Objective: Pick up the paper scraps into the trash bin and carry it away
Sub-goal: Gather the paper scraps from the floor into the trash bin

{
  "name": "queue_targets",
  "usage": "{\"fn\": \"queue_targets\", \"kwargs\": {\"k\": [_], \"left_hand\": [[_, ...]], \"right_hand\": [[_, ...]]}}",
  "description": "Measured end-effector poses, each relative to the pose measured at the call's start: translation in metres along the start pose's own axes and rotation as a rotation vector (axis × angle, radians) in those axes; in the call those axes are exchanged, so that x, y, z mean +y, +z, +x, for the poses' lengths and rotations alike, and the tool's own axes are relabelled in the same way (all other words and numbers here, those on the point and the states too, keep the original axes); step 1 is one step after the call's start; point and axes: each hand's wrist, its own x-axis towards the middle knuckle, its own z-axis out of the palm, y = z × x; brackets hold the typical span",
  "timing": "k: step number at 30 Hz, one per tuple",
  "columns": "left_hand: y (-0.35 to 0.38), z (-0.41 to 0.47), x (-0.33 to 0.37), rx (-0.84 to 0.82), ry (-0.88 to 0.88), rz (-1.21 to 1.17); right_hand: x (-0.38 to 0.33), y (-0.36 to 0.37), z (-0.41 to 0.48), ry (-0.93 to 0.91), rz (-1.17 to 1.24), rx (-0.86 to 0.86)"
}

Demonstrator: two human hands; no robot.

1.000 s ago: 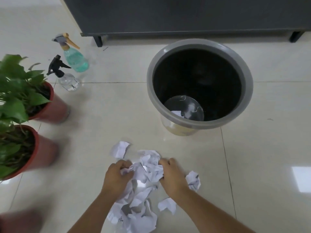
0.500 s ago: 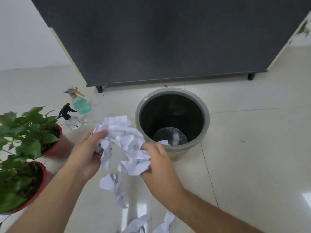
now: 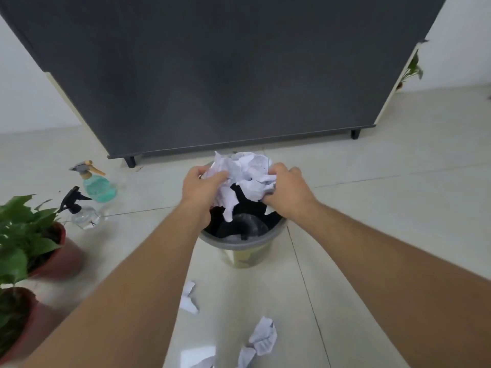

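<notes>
A bundle of crumpled white paper scraps (image 3: 243,176) is held over the mouth of the grey-rimmed trash bin (image 3: 239,243). My left hand (image 3: 203,188) grips the bundle's left side and my right hand (image 3: 287,191) grips its right side. One strip dangles down into the bin's black inside. Loose scraps lie on the floor in front of the bin: one (image 3: 189,298) near my left forearm, another (image 3: 263,335) lower right, more at the bottom edge (image 3: 245,355).
A large dark cabinet (image 3: 225,75) on short legs stands just behind the bin. Two spray bottles (image 3: 97,184) (image 3: 82,212) stand on the tiled floor at left. Two potted plants in red pots (image 3: 57,251) (image 3: 18,320) crowd the left edge.
Both hands lifted the paper bundle off the floor and carried it forward and right until it hangs over the bin. The view tilted up as I rose.
</notes>
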Motion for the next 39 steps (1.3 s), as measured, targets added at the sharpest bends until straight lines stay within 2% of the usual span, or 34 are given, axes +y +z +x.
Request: {"fn": "queue_targets", "kwargs": {"k": [3,5,8,11,13,16,18,21,25,30,34,39], "left_hand": [[-0.007,-0.002,-0.005,-0.149,-0.096,0.141],[-0.023,-0.002,-0.003,-0.19,-0.062,0.158],[-0.066,0.003,0.0,-0.046,0.064,0.059],[-0.12,0.007,-0.025,0.134,0.127,0.09],[-0.152,0.009,-0.068,0.172,0.089,0.286],[-0.188,0.007,-0.146,0.095,0.006,0.807],[-0.2,0.0,-0.189,-0.016,-0.035,1.061],[-0.205,-0.02,-0.232,-0.219,-0.121,1.285],[-0.202,-0.063,-0.265,-0.338,-0.173,1.262],[-0.187,-0.147,-0.31,-0.535,0.048,1.351],[-0.177,-0.184,-0.333,-0.618,0.061,1.514],[-0.179,-0.186,-0.348,-0.618,0.052,1.62]], "right_hand": [[-0.002,0.004,0.003,0.013,-0.045,-0.14],[-0.003,0.008,-0.001,-0.024,-0.116,-0.16],[-0.006,0.022,-0.018,-0.14,-0.211,-0.012],[-0.014,0.049,-0.055,-0.366,-0.109,0.151],[-0.011,0.073,-0.088,-0.489,-0.085,0.08],[0.021,0.113,-0.13,-0.56,-0.146,-0.079],[0.055,0.134,-0.141,-0.476,-0.217,-0.23],[0.106,0.157,-0.145,-0.239,-0.337,-0.436],[0.146,0.182,-0.157,-0.036,-0.42,-0.563],[0.152,0.215,-0.185,-0.03,-0.401,-0.666],[0.142,0.233,-0.199,-0.05,-0.4,-0.64],[0.13,0.256,-0.218,-0.086,-0.43,-0.596]]}}
